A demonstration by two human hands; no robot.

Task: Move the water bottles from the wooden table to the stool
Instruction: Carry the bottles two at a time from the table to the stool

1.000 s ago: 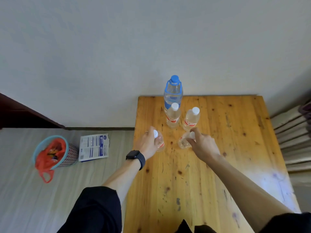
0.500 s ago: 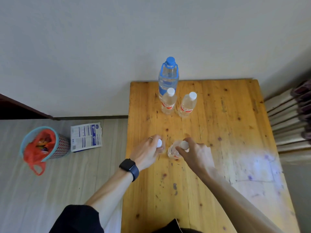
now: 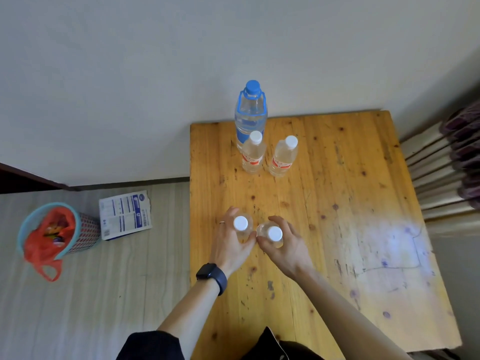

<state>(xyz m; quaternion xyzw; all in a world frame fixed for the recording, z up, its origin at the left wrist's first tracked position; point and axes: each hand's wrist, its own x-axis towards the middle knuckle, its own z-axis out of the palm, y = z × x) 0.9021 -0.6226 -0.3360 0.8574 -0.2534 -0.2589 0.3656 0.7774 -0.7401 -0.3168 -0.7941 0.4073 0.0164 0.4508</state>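
Observation:
Over the near left part of the wooden table (image 3: 337, 203), my left hand (image 3: 230, 242) grips a small clear water bottle with a white cap (image 3: 240, 224). My right hand (image 3: 284, 245) grips a second small white-capped bottle (image 3: 274, 233) right beside it; the two bottles almost touch. At the table's far edge stand two more small bottles with red labels, the left one (image 3: 253, 153) and the right one (image 3: 283, 157). Behind them rises a large bottle with a blue cap and blue carry strap (image 3: 250, 113). No stool is in view.
A pale wall runs behind the table. On the floor to the left lie a white and blue printed packet (image 3: 126, 214) and a small basket lined with a red plastic bag (image 3: 55, 232). Stacked slats (image 3: 439, 172) sit at the table's right side.
Both hands have drawn back from the far bottles toward me, each carrying a small bottle, and the bottles now sit upright in my grip with their caps facing the camera.

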